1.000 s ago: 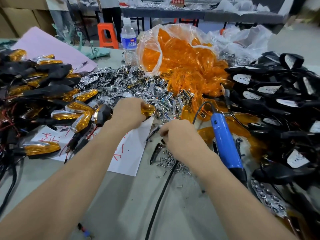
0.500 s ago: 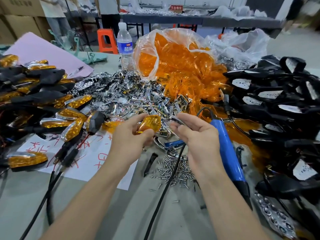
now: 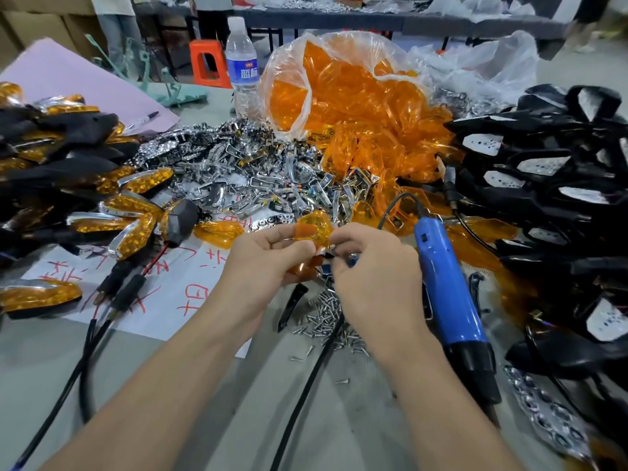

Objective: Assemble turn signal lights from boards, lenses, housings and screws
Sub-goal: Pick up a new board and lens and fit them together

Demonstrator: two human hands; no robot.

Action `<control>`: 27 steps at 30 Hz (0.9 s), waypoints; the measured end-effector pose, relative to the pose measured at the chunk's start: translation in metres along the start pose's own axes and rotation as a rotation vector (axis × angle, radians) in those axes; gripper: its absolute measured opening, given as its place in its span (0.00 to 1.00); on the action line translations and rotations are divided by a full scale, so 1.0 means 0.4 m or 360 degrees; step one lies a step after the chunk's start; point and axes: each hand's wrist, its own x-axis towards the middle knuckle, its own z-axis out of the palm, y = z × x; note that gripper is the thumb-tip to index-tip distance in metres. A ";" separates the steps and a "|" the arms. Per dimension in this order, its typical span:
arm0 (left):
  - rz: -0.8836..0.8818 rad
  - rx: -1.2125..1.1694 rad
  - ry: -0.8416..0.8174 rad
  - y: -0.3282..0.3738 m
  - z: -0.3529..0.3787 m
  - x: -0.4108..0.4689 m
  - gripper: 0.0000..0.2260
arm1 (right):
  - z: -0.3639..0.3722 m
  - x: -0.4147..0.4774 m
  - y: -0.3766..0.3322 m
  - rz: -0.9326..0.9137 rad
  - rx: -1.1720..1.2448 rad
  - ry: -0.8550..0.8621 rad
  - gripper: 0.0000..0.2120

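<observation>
My left hand (image 3: 268, 256) grips an orange lens (image 3: 314, 227) above the table's middle. My right hand (image 3: 370, 263) meets it from the right and pinches a small chrome part (image 3: 329, 248) against the lens; most of that part is hidden by my fingers. Loose screws (image 3: 326, 321) lie in a heap just below my hands. A pile of chrome reflectors (image 3: 258, 178) sits behind, and a clear bag of orange lenses (image 3: 353, 100) beyond it. Black housings (image 3: 550, 185) are stacked at the right. Finished lights (image 3: 102, 198) lie at the left.
A blue electric screwdriver (image 3: 445, 287) lies right of my hands, its black cable (image 3: 306, 385) running toward me. A water bottle (image 3: 242, 66) stands at the back. White paper with red writing (image 3: 176, 287) covers the table (image 3: 170, 385) at the left. People stand far behind.
A second ago both hands were down at the table, the right at the screws. They rose with the lens and the chrome part and have now come together.
</observation>
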 end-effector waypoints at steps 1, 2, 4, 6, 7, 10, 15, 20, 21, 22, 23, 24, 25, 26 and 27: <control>0.0013 0.0002 0.0015 -0.001 -0.005 -0.001 0.10 | -0.002 -0.003 0.003 0.0025 0.0053 -0.0044 0.09; 0.0025 -0.0002 0.0030 0.000 -0.011 -0.001 0.10 | -0.004 -0.004 0.003 0.0068 0.0126 -0.0048 0.09; 0.0056 0.0008 0.0049 0.001 -0.022 -0.001 0.10 | -0.008 -0.003 0.006 0.0196 0.0304 0.0000 0.08; 0.0101 0.0070 0.0055 -0.003 -0.023 -0.005 0.10 | -0.010 -0.002 0.009 0.0320 0.0427 0.0051 0.07; 0.0122 0.0115 0.0048 -0.007 -0.020 -0.009 0.10 | -0.010 -0.002 0.012 0.0362 0.0465 0.0064 0.06; 0.0172 0.0249 -0.0015 -0.016 -0.006 -0.021 0.13 | -0.006 -0.007 0.006 0.0391 0.0591 0.0047 0.06; 0.0191 0.0261 0.0009 -0.008 -0.010 -0.020 0.09 | -0.021 -0.004 -0.001 0.0326 0.0846 -0.0164 0.10; 0.0141 0.0125 -0.0071 0.003 0.001 -0.030 0.08 | -0.031 0.001 0.003 0.0321 0.1271 -0.0331 0.15; 0.0130 0.0135 -0.0077 0.003 0.001 -0.031 0.09 | -0.032 0.000 0.003 0.0331 0.1322 -0.0354 0.15; 0.0117 0.0154 -0.0059 0.001 -0.001 -0.029 0.08 | -0.033 0.001 0.004 0.0350 0.1381 -0.0361 0.15; 0.0102 0.0174 -0.0022 -0.001 -0.005 -0.025 0.08 | -0.037 0.002 0.006 0.0375 0.1457 -0.0345 0.14; 0.0079 0.0187 0.0019 -0.002 -0.007 -0.022 0.09 | -0.042 0.005 0.008 0.0400 0.1528 -0.0305 0.14; 0.0052 0.0189 0.0046 -0.003 -0.010 -0.019 0.10 | -0.048 0.008 0.012 0.0415 0.1569 -0.0244 0.13; 0.0026 0.0186 0.0053 -0.003 -0.009 -0.018 0.12 | -0.053 0.011 0.017 0.0408 0.1564 -0.0170 0.12; 0.0010 0.0191 0.0042 -0.004 -0.009 -0.016 0.14 | -0.057 0.012 0.023 0.0381 0.1512 -0.0093 0.12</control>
